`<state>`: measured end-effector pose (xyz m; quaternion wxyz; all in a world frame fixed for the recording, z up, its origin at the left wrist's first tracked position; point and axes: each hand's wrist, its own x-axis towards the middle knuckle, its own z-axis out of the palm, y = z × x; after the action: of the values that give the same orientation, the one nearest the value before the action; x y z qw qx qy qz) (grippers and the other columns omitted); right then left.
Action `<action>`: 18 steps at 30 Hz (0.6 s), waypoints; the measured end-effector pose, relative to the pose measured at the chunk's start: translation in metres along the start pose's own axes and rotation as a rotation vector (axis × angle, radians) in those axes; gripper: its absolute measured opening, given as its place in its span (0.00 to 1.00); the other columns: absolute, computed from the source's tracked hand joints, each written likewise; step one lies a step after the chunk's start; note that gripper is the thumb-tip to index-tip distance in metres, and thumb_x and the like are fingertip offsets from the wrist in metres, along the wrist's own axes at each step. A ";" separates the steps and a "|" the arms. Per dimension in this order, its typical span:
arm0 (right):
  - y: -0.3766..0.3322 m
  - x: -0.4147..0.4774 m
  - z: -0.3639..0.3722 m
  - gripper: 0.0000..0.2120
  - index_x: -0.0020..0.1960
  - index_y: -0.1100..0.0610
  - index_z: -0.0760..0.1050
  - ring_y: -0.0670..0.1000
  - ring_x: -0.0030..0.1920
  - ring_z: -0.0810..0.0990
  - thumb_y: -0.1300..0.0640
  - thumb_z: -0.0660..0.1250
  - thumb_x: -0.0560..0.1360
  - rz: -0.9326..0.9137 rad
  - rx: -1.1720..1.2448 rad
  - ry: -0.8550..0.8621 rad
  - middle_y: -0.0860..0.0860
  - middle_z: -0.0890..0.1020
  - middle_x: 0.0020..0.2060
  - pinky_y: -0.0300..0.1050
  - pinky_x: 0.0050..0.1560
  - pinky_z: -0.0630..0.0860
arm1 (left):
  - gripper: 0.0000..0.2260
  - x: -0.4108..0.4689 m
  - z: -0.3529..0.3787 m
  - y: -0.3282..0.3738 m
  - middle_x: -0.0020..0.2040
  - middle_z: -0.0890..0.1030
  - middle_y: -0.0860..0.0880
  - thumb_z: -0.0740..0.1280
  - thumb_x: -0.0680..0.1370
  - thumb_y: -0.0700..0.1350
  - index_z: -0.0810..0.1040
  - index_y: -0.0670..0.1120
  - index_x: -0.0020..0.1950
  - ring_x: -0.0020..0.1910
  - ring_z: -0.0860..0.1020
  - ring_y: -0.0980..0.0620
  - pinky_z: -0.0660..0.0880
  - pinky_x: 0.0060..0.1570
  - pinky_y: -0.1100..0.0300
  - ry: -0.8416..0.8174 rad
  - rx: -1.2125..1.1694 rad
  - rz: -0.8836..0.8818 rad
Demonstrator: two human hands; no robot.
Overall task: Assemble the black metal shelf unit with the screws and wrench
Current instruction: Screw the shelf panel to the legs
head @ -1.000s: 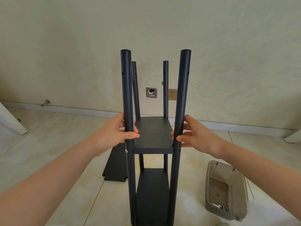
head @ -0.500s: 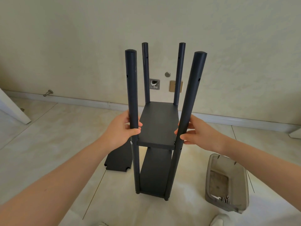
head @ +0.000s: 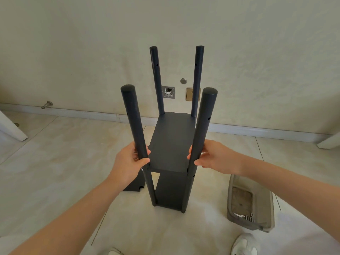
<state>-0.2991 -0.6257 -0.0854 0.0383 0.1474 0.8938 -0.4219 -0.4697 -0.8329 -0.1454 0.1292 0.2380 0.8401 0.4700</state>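
Note:
The black metal shelf unit (head: 171,144) stands upright on the tiled floor, with four round posts and two shelf boards fitted. My left hand (head: 128,162) grips the near left post (head: 135,122) just above the upper board. My right hand (head: 213,156) holds the near right post (head: 202,129) at the same height, fingers curled round it. A loose black shelf board (head: 135,184) lies flat on the floor behind my left hand, mostly hidden. Several screws (head: 248,218) lie in the near end of a grey plastic tray (head: 257,196) to the right.
A wall with a baseboard (head: 73,113) runs close behind the unit, carrying a socket plate (head: 192,94) and an open wall box (head: 168,92). White furniture legs stand at far left (head: 11,129) and far right (head: 329,141). My white shoe (head: 244,244) is near the bottom edge.
The view has risen and tilted down, so the unit now appears lower and its feet show on the floor. Both hands keep their hold on the near posts.

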 end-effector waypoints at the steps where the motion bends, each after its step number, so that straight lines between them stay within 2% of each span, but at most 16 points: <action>1: 0.001 0.000 0.000 0.11 0.52 0.48 0.73 0.49 0.52 0.82 0.63 0.67 0.77 0.001 0.005 0.003 0.48 0.82 0.53 0.48 0.57 0.79 | 0.16 -0.002 0.001 -0.001 0.42 0.82 0.65 0.75 0.74 0.37 0.77 0.56 0.51 0.40 0.80 0.73 0.73 0.37 0.79 0.014 -0.028 -0.012; 4: 0.003 -0.001 0.000 0.12 0.51 0.47 0.74 0.48 0.52 0.82 0.63 0.68 0.77 0.006 0.023 0.010 0.47 0.83 0.53 0.45 0.56 0.79 | 0.16 -0.009 0.004 0.002 0.41 0.82 0.64 0.75 0.75 0.37 0.76 0.59 0.48 0.41 0.79 0.74 0.72 0.35 0.80 0.063 -0.046 -0.015; 6: 0.003 -0.002 -0.001 0.11 0.51 0.47 0.75 0.47 0.51 0.82 0.63 0.68 0.76 0.005 0.017 0.012 0.46 0.83 0.52 0.44 0.55 0.79 | 0.13 -0.017 0.007 0.003 0.42 0.80 0.66 0.74 0.77 0.41 0.75 0.59 0.46 0.39 0.77 0.77 0.71 0.35 0.79 0.111 -0.028 -0.022; 7: 0.003 -0.001 -0.002 0.11 0.51 0.47 0.75 0.47 0.51 0.83 0.62 0.68 0.76 0.002 0.012 0.017 0.46 0.83 0.51 0.44 0.55 0.79 | 0.11 -0.022 0.009 0.000 0.41 0.79 0.67 0.73 0.77 0.43 0.76 0.59 0.46 0.39 0.78 0.75 0.71 0.38 0.77 0.143 -0.033 -0.050; 8: 0.003 -0.002 -0.003 0.10 0.51 0.47 0.76 0.46 0.50 0.83 0.62 0.69 0.76 -0.004 0.008 0.022 0.45 0.83 0.50 0.43 0.56 0.79 | 0.08 -0.029 0.009 -0.001 0.42 0.78 0.67 0.73 0.78 0.45 0.78 0.58 0.47 0.40 0.79 0.71 0.72 0.44 0.74 0.172 -0.052 -0.101; 10: 0.002 -0.003 -0.005 0.11 0.49 0.44 0.77 0.44 0.48 0.83 0.61 0.69 0.76 -0.017 0.021 0.028 0.42 0.83 0.48 0.40 0.54 0.78 | 0.02 -0.039 0.013 -0.009 0.42 0.82 0.59 0.71 0.79 0.45 0.82 0.50 0.51 0.45 0.81 0.61 0.77 0.51 0.60 0.178 -0.098 -0.248; 12: 0.000 -0.004 -0.007 0.13 0.47 0.41 0.76 0.43 0.47 0.83 0.60 0.69 0.76 -0.027 0.026 0.024 0.40 0.83 0.47 0.37 0.52 0.77 | 0.07 -0.053 0.022 -0.013 0.38 0.85 0.53 0.69 0.79 0.43 0.84 0.44 0.44 0.44 0.84 0.51 0.80 0.51 0.52 0.094 -0.038 -0.294; 13: 0.000 -0.004 -0.007 0.13 0.47 0.40 0.75 0.43 0.48 0.83 0.59 0.69 0.76 -0.029 0.020 0.023 0.40 0.83 0.47 0.37 0.52 0.77 | 0.09 -0.060 0.027 -0.013 0.35 0.85 0.53 0.68 0.79 0.42 0.84 0.45 0.40 0.41 0.84 0.53 0.81 0.50 0.52 0.042 0.010 -0.264; 15: -0.002 -0.006 -0.007 0.12 0.47 0.40 0.75 0.45 0.49 0.83 0.59 0.69 0.76 -0.032 0.007 0.020 0.41 0.83 0.48 0.39 0.55 0.77 | 0.11 -0.071 0.041 -0.005 0.32 0.83 0.59 0.69 0.78 0.41 0.82 0.49 0.36 0.37 0.82 0.63 0.80 0.46 0.64 -0.045 0.091 -0.143; 16: -0.002 -0.006 -0.007 0.12 0.47 0.41 0.75 0.45 0.50 0.83 0.59 0.69 0.76 -0.035 -0.006 0.021 0.41 0.83 0.49 0.41 0.56 0.77 | 0.10 -0.073 0.048 -0.002 0.33 0.82 0.62 0.70 0.78 0.42 0.81 0.52 0.38 0.38 0.81 0.65 0.77 0.44 0.71 -0.073 0.143 -0.034; 18: -0.003 -0.006 -0.008 0.10 0.50 0.44 0.75 0.46 0.51 0.83 0.58 0.69 0.77 -0.035 -0.030 0.025 0.44 0.84 0.50 0.43 0.59 0.78 | 0.04 -0.070 0.064 0.001 0.46 0.81 0.62 0.70 0.79 0.45 0.82 0.53 0.52 0.49 0.79 0.63 0.75 0.52 0.69 -0.124 0.322 0.204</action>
<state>-0.2940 -0.6228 -0.0774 0.0218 0.1364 0.9028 -0.4072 -0.3816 -0.8217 -0.1788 0.0928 0.3679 0.8665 0.3245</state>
